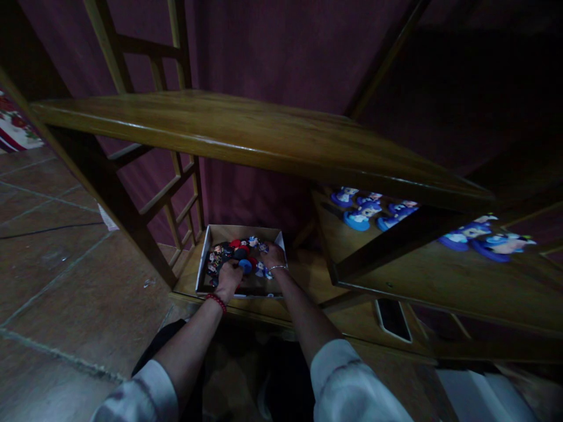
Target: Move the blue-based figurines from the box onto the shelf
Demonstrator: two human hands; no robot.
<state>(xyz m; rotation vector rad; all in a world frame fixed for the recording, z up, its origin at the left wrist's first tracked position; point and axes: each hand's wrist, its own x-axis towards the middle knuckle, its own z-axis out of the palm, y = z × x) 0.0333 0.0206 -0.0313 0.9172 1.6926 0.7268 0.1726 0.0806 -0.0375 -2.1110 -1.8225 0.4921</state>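
A shallow cardboard box (203,266) with white outer sides stands on the low wooden shelf, filled with small painted figurines (224,249) in black, red, blue and white. My left hand (230,276), with a red bead bracelet, reaches over the front of the box. Its fingers are closed at a figurine with a round blue base (245,266); the fingertips are partly hidden. Inside the right part of the box is my right hand (273,257), a silver bangle at its wrist. Its fingers curl round a small figurine (263,247), most of which they cover.
Several figurines on blue and purple bases (360,217) stand on the raised shelf (396,287) to the right. A phone (393,319) lies on the low shelf. A thick wooden board (220,126) spans above my hands, and a lattice frame (176,193) rises at the left.
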